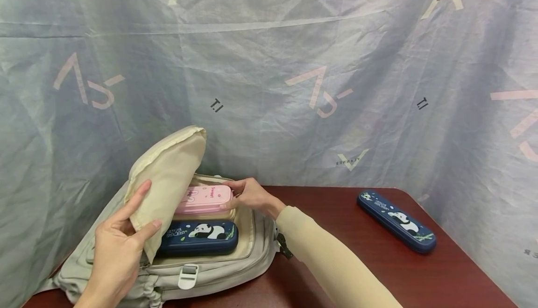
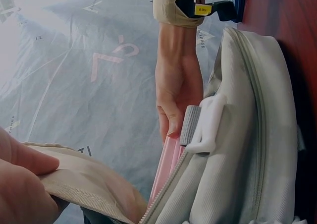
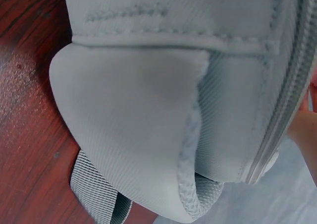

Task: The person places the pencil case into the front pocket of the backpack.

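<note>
A pale grey-green backpack (image 1: 235,270) lies on the table with its front flap (image 1: 174,177) lifted. My left hand (image 1: 119,238) pinches the flap's edge between thumb and fingers, also seen at the lower left of the left wrist view. Inside the bag, my right hand (image 1: 254,196) grips the right end of a pink pencil case (image 1: 212,196) marked "Sweet". A yellowish case (image 1: 227,215) shows beneath the pink one. Nearer the front of the bag sits a navy panda pencil case (image 1: 201,240), its left end hidden by the flap.
Another navy panda pencil case (image 1: 397,221) lies on the right of the dark red table (image 1: 328,233). A white buckle (image 1: 188,276) hangs at the bag's front, and a black strap clip (image 1: 283,246) at its right side. A grey printed curtain (image 1: 269,88) hangs behind.
</note>
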`<state>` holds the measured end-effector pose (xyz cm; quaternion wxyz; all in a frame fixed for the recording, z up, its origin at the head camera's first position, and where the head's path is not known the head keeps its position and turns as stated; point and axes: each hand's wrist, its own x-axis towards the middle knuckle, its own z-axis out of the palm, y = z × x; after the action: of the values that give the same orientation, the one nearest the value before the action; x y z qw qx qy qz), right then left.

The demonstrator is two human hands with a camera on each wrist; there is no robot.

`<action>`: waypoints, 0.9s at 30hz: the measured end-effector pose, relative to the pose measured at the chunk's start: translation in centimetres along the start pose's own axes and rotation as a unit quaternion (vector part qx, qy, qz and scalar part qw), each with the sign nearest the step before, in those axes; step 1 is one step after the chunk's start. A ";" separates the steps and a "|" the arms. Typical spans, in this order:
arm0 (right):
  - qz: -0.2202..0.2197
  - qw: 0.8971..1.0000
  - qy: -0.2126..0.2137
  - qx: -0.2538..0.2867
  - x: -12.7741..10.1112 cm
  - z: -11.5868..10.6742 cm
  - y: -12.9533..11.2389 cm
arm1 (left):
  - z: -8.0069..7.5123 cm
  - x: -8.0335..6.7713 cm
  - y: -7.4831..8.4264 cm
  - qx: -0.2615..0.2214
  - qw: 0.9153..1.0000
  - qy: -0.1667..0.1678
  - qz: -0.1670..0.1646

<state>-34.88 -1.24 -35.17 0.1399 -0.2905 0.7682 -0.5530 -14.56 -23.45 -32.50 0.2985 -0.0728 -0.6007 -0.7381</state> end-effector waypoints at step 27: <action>-0.006 1.000 0.005 -0.005 -0.6 -0.5 0.3 | 0.1 0.1 0.0 0.002 1.000 0.021 -0.005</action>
<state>-34.75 -0.46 -35.33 0.1316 -0.2929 0.7699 -0.5516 -14.63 -23.39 -32.42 0.3075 -0.0537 -0.5966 -0.7394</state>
